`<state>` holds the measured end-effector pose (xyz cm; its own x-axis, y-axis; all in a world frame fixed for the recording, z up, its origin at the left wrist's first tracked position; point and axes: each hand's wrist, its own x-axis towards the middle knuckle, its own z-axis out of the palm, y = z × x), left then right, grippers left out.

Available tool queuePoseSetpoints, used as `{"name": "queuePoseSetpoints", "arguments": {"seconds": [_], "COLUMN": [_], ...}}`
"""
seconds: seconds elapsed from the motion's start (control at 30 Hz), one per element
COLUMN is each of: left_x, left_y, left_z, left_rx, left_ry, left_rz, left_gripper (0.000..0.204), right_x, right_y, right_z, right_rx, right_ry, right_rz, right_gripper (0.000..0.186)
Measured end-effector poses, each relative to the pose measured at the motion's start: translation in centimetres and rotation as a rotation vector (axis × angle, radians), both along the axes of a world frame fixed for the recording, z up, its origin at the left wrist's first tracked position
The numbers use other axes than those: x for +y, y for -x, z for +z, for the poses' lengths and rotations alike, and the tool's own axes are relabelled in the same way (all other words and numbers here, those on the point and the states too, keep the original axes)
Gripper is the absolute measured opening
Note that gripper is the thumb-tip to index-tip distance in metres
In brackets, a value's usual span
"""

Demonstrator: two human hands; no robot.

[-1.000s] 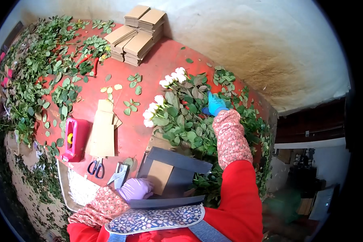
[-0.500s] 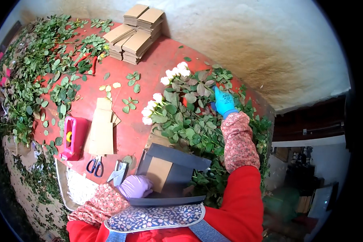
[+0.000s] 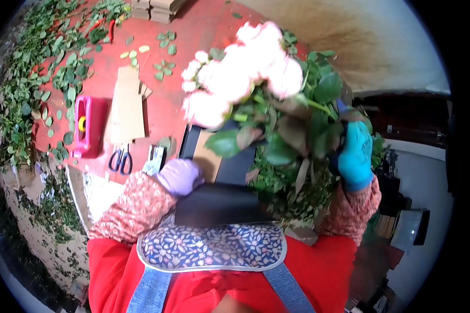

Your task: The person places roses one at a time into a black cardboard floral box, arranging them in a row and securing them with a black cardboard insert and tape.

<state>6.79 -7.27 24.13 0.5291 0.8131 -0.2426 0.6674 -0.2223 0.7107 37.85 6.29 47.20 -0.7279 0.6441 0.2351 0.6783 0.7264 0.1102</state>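
A bunch of pale pink roses [image 3: 230, 73] with green and brownish leaves is held up off the table, close to the view and slightly blurred. My right hand [image 3: 356, 156], in a bright blue glove, closes round its stems at the right; leaves partly cover the fingers. Below the blooms lies a black tray-like holder with a strip of brown cardboard [image 3: 208, 159] on it. Its near black flap [image 3: 222, 206] slopes toward my floral apron. My left hand [image 3: 180, 176], in a lilac glove, is closed at the flap's left corner, its fingertips hidden.
Left of the holder are a stapler [image 3: 154, 160], dark-handled scissors [image 3: 121, 160], cardboard pieces [image 3: 128, 107] and a pink tape dispenser [image 3: 89, 128]. Leafy cuttings [image 3: 31, 104] cover the table's left side. More foliage [image 3: 297, 198] lies right of the holder. Stacked cardboard [image 3: 159, 8] stands at the back.
My right hand has come back toward me from the far foliage, now lifting a bunch of roses. The near flap shows more of its face, with my left hand still beside it.
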Motion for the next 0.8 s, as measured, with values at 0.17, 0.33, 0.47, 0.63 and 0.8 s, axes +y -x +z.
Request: {"name": "queuePoseSetpoints", "arguments": {"seconds": [0.17,0.33,0.47,0.63,0.8], "left_x": [-0.3,0.7,-0.5,-1.7,-1.2], "left_y": [3.1,4.6,3.0,5.6,6.0], "left_z": [-3.4,-1.2,-1.9,-0.5,0.5], "left_rx": [-0.173,-0.291,-0.142,-0.306,-0.187], "left_ry": [0.025,0.343,0.229,0.27,-0.079], "left_rz": [0.058,0.102,0.003,0.059,0.324], "left_gripper": [0.037,0.04,0.037,0.032,0.031], "right_x": [-5.2,-7.5,-7.0,-6.6,-6.4], "right_y": [-0.1,-2.9,-4.8,-6.5,-6.8], "right_z": [-1.0,-7.5,-12.7,-17.4,-18.3], "right_rx": [-0.206,-0.308,-0.322,-0.366,-0.295], "right_ry": [0.311,0.356,0.501,0.606,0.541], "right_rz": [-0.077,-0.067,-0.102,-0.097,-0.008], "right_gripper": [0.054,0.059,0.062,0.067,0.06]}}
